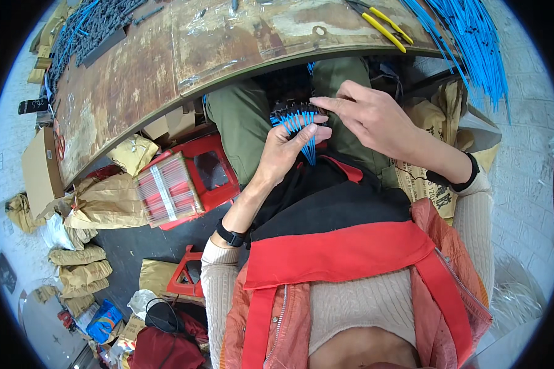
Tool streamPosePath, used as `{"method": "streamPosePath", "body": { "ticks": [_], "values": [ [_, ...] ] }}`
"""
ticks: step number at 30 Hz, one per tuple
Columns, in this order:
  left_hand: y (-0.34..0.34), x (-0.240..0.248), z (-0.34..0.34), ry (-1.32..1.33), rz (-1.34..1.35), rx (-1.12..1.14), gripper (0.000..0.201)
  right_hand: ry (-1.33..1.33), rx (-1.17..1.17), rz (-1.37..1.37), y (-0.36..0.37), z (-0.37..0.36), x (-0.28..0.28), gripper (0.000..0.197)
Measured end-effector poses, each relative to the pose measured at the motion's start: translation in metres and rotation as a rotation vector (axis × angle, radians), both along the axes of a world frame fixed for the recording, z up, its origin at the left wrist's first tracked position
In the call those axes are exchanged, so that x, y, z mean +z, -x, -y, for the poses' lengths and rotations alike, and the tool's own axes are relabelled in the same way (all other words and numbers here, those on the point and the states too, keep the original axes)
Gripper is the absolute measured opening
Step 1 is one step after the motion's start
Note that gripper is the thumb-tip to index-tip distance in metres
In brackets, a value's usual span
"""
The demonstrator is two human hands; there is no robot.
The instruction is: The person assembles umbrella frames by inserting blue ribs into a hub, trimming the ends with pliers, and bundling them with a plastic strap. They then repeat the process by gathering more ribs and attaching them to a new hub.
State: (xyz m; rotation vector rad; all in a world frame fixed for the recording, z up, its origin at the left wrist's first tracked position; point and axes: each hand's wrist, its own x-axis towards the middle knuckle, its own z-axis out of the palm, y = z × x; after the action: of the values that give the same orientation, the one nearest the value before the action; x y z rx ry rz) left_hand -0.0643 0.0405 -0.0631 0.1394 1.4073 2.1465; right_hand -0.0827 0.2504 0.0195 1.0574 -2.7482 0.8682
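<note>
My left hand (284, 150) is closed around a bundle of thin blue wires (308, 149), held above my lap. The wires fan out at the top into a row of small dark ends (292, 109), and their other ends gather to a point below my thumb. From the right, my right hand (372, 117) reaches over with a finger stretched out to the dark ends, touching or nearly touching them. Its other fingers are bent and partly hidden, and I see nothing held in it.
The worn wooden table (228, 46) curves across in front. On it lie yellow-handled pliers (385, 27), a hanging bunch of blue wires (474, 46) and a pile of dark grey pieces (98, 37). At left, a red stool (212, 169) carries a bundle of clear strands (168, 187).
</note>
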Motion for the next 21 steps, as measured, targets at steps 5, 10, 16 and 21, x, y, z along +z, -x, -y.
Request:
{"method": "streamPosePath", "body": {
  "ticks": [5, 10, 16, 21],
  "values": [
    [0.001, 0.0, -0.004, 0.003, -0.018, -0.019, 0.028, -0.098, -0.027, -0.129, -0.002, -0.005, 0.004, 0.045],
    [0.003, 0.004, -0.006, 0.016, -0.022, -0.06, 0.028, 0.097, 0.015, -0.052, 0.001, -0.012, -0.007, 0.043],
    [0.005, 0.005, -0.011, 0.017, -0.022, -0.109, 0.028, 0.206, 0.013, -0.154, 0.002, -0.017, -0.017, 0.043],
    [0.007, 0.007, -0.017, 0.02, -0.031, -0.112, 0.028, 0.073, 0.044, -0.365, 0.005, -0.02, -0.008, 0.045]
  ]
}}
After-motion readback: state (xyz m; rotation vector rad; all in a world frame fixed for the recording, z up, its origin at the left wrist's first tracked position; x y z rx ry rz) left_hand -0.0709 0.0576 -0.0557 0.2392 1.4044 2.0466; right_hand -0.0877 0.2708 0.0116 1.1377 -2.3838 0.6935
